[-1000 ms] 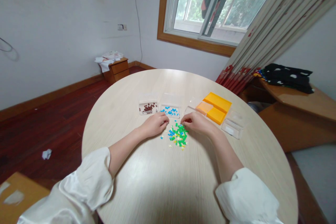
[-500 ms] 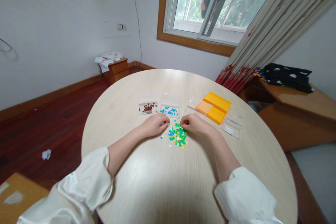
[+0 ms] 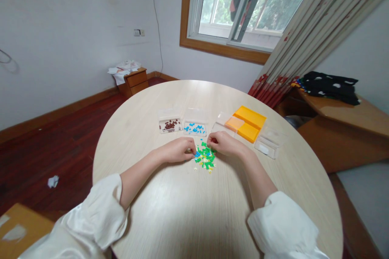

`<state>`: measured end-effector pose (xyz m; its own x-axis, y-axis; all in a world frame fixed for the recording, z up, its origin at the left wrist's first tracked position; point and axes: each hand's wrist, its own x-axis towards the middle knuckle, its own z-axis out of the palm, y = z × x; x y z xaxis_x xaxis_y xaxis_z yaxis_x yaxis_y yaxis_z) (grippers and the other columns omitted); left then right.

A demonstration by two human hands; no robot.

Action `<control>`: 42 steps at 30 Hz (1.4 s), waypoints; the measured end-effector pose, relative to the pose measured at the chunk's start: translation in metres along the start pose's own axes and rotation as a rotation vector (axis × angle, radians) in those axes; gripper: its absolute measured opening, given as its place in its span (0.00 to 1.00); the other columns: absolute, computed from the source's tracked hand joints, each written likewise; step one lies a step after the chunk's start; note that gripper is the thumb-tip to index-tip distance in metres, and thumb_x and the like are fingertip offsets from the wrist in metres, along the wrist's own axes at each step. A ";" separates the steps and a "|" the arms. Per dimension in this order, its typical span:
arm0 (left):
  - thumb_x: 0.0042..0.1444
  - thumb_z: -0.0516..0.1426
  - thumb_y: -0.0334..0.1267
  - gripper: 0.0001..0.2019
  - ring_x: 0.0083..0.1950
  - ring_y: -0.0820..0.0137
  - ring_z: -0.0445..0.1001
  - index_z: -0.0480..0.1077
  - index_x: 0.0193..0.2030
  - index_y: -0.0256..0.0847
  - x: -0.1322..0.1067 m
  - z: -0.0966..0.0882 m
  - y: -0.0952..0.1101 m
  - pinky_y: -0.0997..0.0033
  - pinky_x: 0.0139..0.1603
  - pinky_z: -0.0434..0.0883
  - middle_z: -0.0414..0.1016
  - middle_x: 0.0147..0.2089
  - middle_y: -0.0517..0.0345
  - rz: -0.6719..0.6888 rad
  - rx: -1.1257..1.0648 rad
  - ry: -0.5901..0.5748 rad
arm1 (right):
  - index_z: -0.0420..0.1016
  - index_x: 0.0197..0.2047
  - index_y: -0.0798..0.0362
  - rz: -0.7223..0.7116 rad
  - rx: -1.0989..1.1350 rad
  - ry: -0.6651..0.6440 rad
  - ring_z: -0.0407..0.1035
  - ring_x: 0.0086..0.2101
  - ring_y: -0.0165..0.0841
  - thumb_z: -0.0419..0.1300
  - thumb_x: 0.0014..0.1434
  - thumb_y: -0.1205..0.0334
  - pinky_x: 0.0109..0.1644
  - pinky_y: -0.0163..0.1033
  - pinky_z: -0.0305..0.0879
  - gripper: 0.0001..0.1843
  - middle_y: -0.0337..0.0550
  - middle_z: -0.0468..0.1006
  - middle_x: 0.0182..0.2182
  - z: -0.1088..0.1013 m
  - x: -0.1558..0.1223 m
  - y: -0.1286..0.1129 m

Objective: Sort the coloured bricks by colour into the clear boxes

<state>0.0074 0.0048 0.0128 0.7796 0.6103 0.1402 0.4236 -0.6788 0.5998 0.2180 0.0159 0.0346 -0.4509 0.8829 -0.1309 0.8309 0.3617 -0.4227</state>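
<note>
1. Your left hand (image 3: 181,149) has its fingers drawn narrow at the left edge of the pile of small pieces (image 3: 207,157), right by some blue ones; whether you grip one, I cannot tell.
2. Your right hand (image 3: 225,143) is curled at the pile's far right edge, thumb and fingertips close together; any piece between them is too small to make out.
3. Between your hands, the pile lies loose on the round table (image 3: 182,202), mostly green, with blue, yellow and cream pieces mixed in.
4. Beyond your left hand stand two clear boxes side by side: the brown-piece box (image 3: 170,132) on the left, the blue-piece box (image 3: 195,134) on the right.
5. Past your right hand, another clear box (image 3: 223,127) sits against the yellow case (image 3: 253,118); a clear container (image 3: 266,150) stands to the case's right.
</note>
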 end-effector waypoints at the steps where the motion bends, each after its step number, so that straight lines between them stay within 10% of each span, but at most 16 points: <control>1: 0.50 0.57 0.26 0.04 0.34 0.74 0.68 0.72 0.31 0.35 0.000 0.000 0.000 0.76 0.38 0.65 0.70 0.33 0.57 0.001 0.005 0.001 | 0.70 0.25 0.56 -0.010 0.025 0.036 0.61 0.24 0.27 0.52 0.52 0.68 0.27 0.31 0.52 0.08 0.38 0.71 0.21 -0.001 0.000 -0.001; 8: 0.52 0.54 0.26 0.05 0.34 0.73 0.67 0.71 0.30 0.35 0.001 -0.001 0.002 0.75 0.37 0.65 0.69 0.33 0.56 0.006 0.043 0.032 | 0.71 0.29 0.56 -0.042 0.181 0.517 0.64 0.26 0.29 0.52 0.56 0.62 0.31 0.33 0.57 0.10 0.39 0.72 0.23 0.005 0.010 -0.009; 17: 0.55 0.51 0.29 0.06 0.31 0.72 0.66 0.69 0.32 0.37 0.002 -0.001 0.000 0.74 0.34 0.63 0.70 0.28 0.59 -0.084 0.050 0.201 | 0.76 0.35 0.55 -0.014 0.162 0.713 0.68 0.28 0.33 0.50 0.57 0.60 0.35 0.37 0.62 0.14 0.46 0.78 0.29 0.028 0.021 -0.002; 23: 0.56 0.52 0.31 0.06 0.32 0.72 0.68 0.69 0.33 0.37 0.004 0.000 -0.007 0.72 0.36 0.65 0.73 0.31 0.58 -0.123 0.088 0.426 | 0.77 0.41 0.56 -0.016 0.133 0.623 0.70 0.31 0.34 0.48 0.57 0.63 0.39 0.38 0.64 0.17 0.48 0.80 0.33 0.020 0.016 0.005; 31: 0.56 0.52 0.30 0.06 0.36 0.69 0.70 0.71 0.34 0.37 0.010 0.000 -0.034 0.69 0.39 0.66 0.75 0.34 0.54 -0.181 0.180 0.764 | 0.78 0.29 0.57 -0.029 0.138 0.112 0.67 0.24 0.28 0.54 0.50 0.68 0.28 0.31 0.58 0.10 0.40 0.76 0.22 0.000 0.001 0.010; 42: 0.57 0.53 0.31 0.11 0.39 0.64 0.68 0.73 0.44 0.38 0.015 0.005 -0.041 0.64 0.42 0.64 0.77 0.37 0.53 -0.216 0.326 0.687 | 0.80 0.39 0.54 -0.092 0.124 0.105 0.72 0.32 0.32 0.53 0.53 0.70 0.36 0.33 0.63 0.15 0.45 0.81 0.35 0.012 0.006 0.005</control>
<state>0.0035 0.0398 -0.0137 0.2502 0.7856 0.5659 0.7298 -0.5371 0.4230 0.2157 0.0190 0.0207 -0.4813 0.8766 0.0052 0.7382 0.4085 -0.5368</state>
